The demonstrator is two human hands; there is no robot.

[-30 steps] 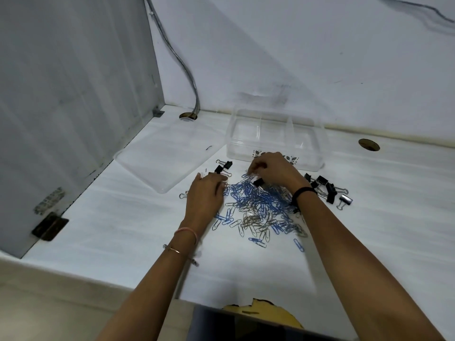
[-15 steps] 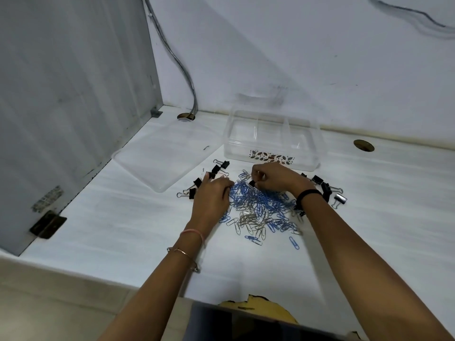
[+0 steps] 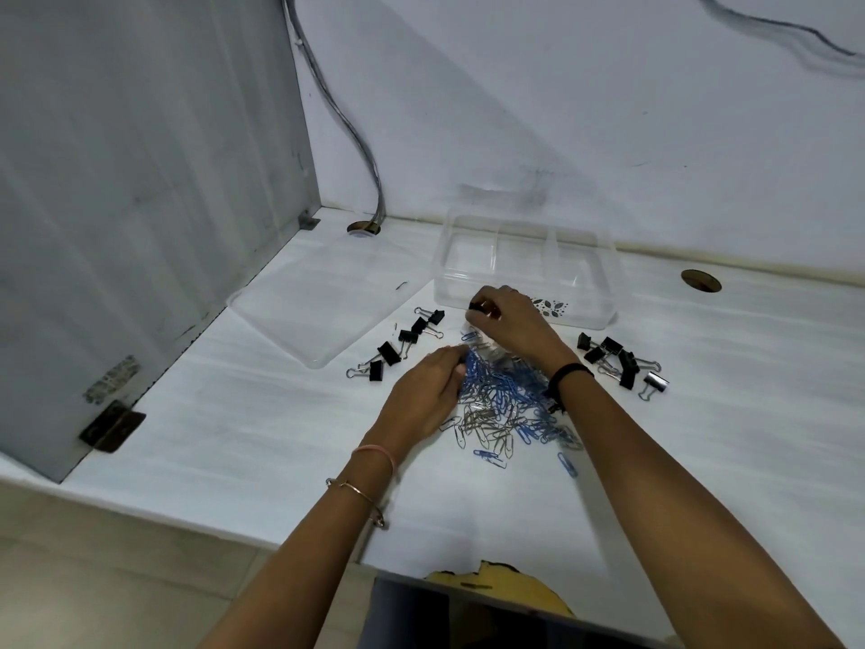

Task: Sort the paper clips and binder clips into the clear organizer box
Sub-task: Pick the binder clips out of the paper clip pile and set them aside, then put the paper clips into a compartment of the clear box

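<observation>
Many paper clips (image 3: 503, 405) lie in a loose heap on the white table (image 3: 234, 414), in the middle of the view. Most are blue, and some at the 6 o'clock side of the heap are plain metal wire. Two groups of black binder clips with silver wire handles sit on either side of the heap. One group of binder clips (image 3: 402, 344) is at 10 o'clock from the heap, and the other group (image 3: 620, 360) is at 2 o'clock from it.

At 12 o'clock from the heap stands the clear organizer box (image 3: 594, 255). It has three compartments and a small leaf pattern on its front wall. All three compartments look bare. Its clear lid (image 3: 318, 311) lies flat on the table at 9 o'clock from the box, just beside it.

The right hand (image 3: 508, 320) is lifted in front of the box, its fingertips pinched tight on one black binder clip (image 3: 476, 306). The left hand (image 3: 423, 391) rests on the 9 o'clock edge of the heap with fingers curled down. It cannot be seen if this hand is holding anything.
</observation>
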